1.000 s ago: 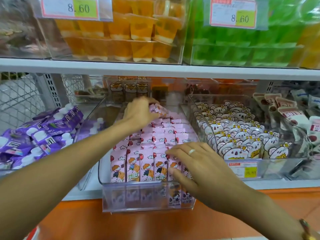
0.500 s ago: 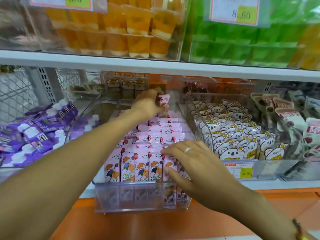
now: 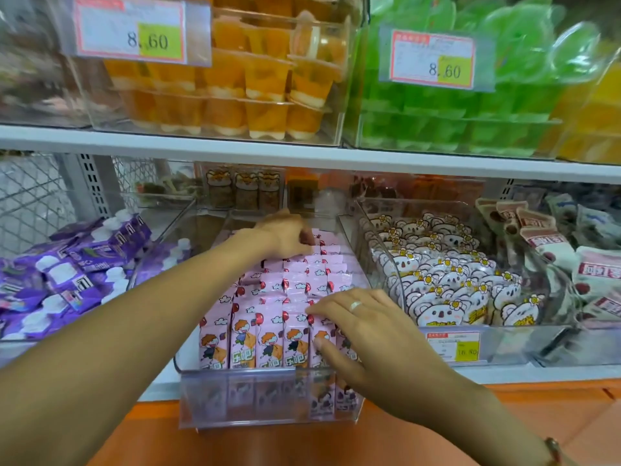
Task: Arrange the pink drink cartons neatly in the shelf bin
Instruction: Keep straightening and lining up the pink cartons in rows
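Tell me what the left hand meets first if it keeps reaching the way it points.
Probably the back wall of the clear bin, just beyond the left hand at the rearmost pink drink cartons; depth is hard to judge.

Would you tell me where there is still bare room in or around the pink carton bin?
Free: the orange ledge below the clear bin, and the bin's back-left corner beside the left hand. Crowded: the pink cartons fill the front rows, with the right hand on them.
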A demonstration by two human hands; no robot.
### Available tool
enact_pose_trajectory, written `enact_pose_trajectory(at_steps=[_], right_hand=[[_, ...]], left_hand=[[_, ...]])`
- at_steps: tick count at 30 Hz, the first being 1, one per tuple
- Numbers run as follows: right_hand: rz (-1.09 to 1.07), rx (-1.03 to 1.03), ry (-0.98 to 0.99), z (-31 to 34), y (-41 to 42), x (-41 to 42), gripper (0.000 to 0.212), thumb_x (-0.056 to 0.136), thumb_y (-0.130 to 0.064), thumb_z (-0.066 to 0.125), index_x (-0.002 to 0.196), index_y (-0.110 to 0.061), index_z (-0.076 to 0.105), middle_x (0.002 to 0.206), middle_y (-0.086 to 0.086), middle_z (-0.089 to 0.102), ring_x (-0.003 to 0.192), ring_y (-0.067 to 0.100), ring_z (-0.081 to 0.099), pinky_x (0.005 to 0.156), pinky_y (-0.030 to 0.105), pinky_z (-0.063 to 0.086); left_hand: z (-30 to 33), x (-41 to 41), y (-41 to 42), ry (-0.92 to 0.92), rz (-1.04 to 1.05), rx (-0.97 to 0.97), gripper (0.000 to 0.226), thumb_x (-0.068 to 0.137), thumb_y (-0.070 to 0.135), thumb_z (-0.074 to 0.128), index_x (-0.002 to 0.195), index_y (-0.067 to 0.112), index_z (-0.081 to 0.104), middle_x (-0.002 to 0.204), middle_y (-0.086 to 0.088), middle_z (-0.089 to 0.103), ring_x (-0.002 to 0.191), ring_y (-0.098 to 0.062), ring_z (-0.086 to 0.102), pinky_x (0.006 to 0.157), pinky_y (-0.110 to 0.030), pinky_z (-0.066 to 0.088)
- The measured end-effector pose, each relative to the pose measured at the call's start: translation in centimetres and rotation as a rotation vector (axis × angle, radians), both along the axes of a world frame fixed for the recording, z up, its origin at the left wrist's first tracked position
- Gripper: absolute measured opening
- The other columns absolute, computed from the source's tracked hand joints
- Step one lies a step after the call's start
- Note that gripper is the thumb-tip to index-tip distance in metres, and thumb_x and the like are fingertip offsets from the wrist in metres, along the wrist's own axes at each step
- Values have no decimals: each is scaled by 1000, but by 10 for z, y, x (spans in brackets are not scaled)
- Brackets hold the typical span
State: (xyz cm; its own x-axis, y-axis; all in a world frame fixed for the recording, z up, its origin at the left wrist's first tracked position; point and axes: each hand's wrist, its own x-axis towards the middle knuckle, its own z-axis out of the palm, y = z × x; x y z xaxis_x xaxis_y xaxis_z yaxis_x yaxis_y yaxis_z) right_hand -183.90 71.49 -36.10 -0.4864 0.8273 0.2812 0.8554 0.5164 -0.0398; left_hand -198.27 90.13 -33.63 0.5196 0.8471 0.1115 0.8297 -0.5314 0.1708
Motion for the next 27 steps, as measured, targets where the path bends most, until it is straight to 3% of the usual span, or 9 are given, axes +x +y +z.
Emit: enact_pose_trajectory(at_steps=[4, 8, 11, 15, 21, 24, 27], right_hand=[[5, 3, 27, 0, 0, 1, 38, 98, -42, 40, 133, -29, 48, 129, -13, 53, 119, 8, 41, 96, 17, 17], [13, 23, 23, 0, 0, 0, 37, 98, -41, 40, 132, -29, 48, 129, -13, 53, 118, 8, 42, 94, 14, 14], [14, 39, 31, -1, 1, 0, 37, 98, -41, 39, 132, -29, 48, 128, -14, 54, 115, 6, 41, 90, 12, 12], [14, 42, 37, -2, 2, 0, 36, 98, -39, 42, 130, -27, 51, 125, -11, 56, 114, 9, 44, 90, 13, 13], [16, 71, 39, -2, 3, 1, 38, 99, -39, 39, 134, -30, 49, 133, -13, 50, 119, 7, 39, 96, 15, 18], [-28, 97, 214, 5, 1, -4, 31, 99, -35, 43, 126, -28, 57, 124, -13, 54, 116, 5, 43, 94, 21, 36], [-56, 36, 633, 12, -2, -15, 29, 96, -38, 48, 122, -30, 57, 117, -15, 56, 111, -1, 48, 92, 21, 41]], left_hand=[[4, 3, 0, -42, 30, 0, 23, 91, 26, 63, 110, 15, 70, 117, -3, 65, 101, -19, 58, 78, -27, 45], [1, 3, -1, -196, 86, -21, 19, 92, 24, 62, 106, 13, 69, 122, -4, 62, 110, -22, 58, 86, -30, 48], [4, 0, -4, -498, 155, -55, 15, 94, 21, 59, 103, 11, 65, 115, -10, 64, 107, -27, 60, 88, -35, 50], [17, -2, -16, -856, 258, -38, 21, 98, 19, 50, 113, 7, 59, 116, -14, 65, 106, -30, 61, 92, -41, 51], [12, -19, -77, -1428, 382, 27, 16, 98, 18, 52, 112, 10, 55, 113, -9, 64, 101, -18, 60, 88, -33, 52], [9, -33, -116, -1578, 334, 27, 6, 97, 13, 53, 102, 16, 56, 106, -8, 66, 96, -16, 64, 80, -24, 56], [6, -41, -147, -1553, 280, -8, 5, 93, 20, 59, 96, 24, 62, 102, -2, 69, 94, -10, 67, 80, -23, 56]])
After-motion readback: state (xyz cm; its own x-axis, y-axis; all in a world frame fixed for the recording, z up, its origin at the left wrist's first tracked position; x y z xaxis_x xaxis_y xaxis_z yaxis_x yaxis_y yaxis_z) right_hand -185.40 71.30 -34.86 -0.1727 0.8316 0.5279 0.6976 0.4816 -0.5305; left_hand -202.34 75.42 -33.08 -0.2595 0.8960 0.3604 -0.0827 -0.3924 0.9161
